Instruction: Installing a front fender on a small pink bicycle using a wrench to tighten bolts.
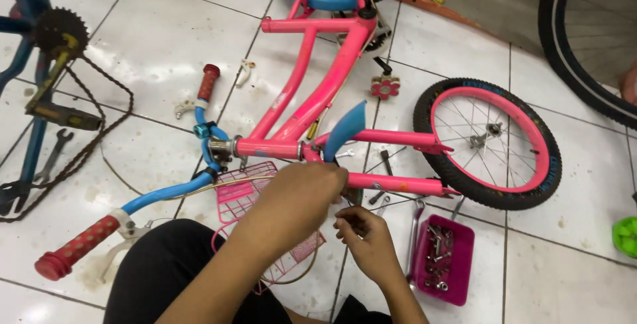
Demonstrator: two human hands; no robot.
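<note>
A small pink bicycle frame (302,78) lies on the tiled floor with blue handlebars (169,194) and red grips. My left hand (302,194) rests closed on the pink fork (391,181) just below the blue front mudguard (345,131). My right hand (361,228) sits right beside it, fingers pinched at the fork near the mudguard; whatever small part it holds is hidden. The pink-rimmed front wheel (488,141) lies loose to the right, by the fork ends.
A pink box of bolts and nuts (443,257) with a spanner (415,221) beside it lies at right. A pink wire basket (249,194) sits under my arms. A blue bike with chain and pedal (53,72) stands left. A large black tyre (584,38) fills the top right.
</note>
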